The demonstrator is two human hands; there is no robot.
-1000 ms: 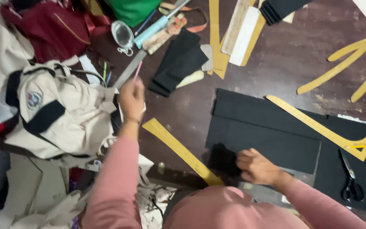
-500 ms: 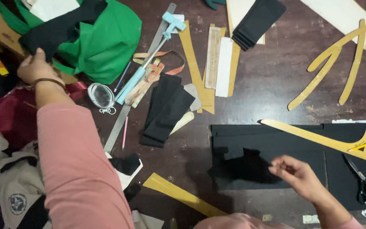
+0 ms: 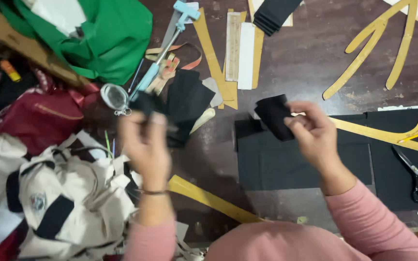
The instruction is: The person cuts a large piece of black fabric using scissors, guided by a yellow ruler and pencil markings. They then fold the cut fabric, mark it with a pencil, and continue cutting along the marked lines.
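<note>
A: Head view, looking down. What's cut off or murky?

B: Left hand (image 3: 146,145) is motion-blurred. It is raised over the dark wooden table (image 3: 306,58), near the left edge, and seems to pinch a small dark fabric scrap (image 3: 146,104) at the fingertips, but the blur and the black cloth pile (image 3: 187,99) right behind it make the grip hard to read; I cannot tell whether it is closed. Both pink sleeves run out of frame at the bottom.

A: Right hand?

B: Sharper. Right hand (image 3: 313,130) is closed on a folded black fabric piece (image 3: 273,116), thumb and fingers pinching its right edge. The piece sticks out to the left of the grip, held above the table's middle, over the upper left corner of the flat black fabric sheet (image 3: 306,164).

A: Around it?

B: A yellow angled pattern ruler (image 3: 388,133) lies on the sheet to the right of that hand, partly hidden behind it. Black scissors (image 3: 417,176) sit near the right edge. A long yellow straight ruler (image 3: 209,198) lies toward the near edge, its lower end hidden by the person's body. A green bag (image 3: 112,38) is at the far left corner, cut off by the frame. A beige garment (image 3: 68,203) is heaped at the near left corner, and a dark red bag (image 3: 39,116) is beside it.
</note>
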